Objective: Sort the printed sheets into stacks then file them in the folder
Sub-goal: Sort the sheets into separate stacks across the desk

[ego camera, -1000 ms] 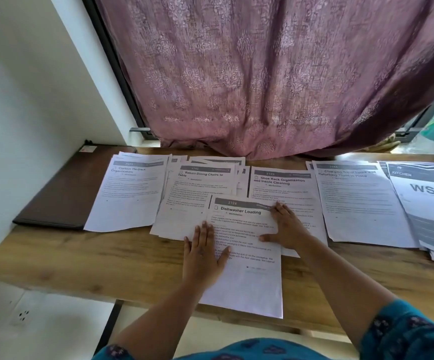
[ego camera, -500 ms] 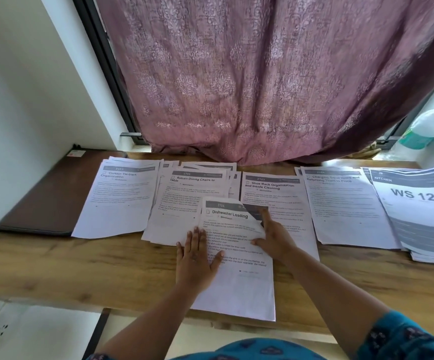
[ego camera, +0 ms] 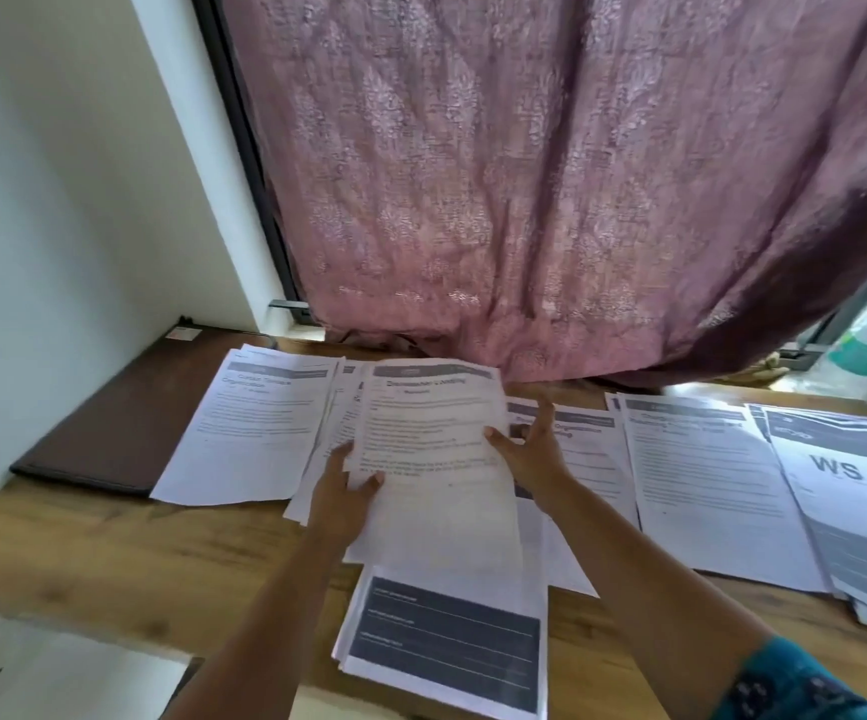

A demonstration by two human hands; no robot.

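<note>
You are mid-sort: your left hand [ego camera: 343, 491] and right hand [ego camera: 527, 449] pinch the top sheet [ego camera: 434, 449] by its side edges above the near stack [ego camera: 447, 646]. Next, lay it squarely on its matching stack.

Teal sleeve [ego camera: 805, 683] w/ dark print, maybe floral; forearms bare.
</note>
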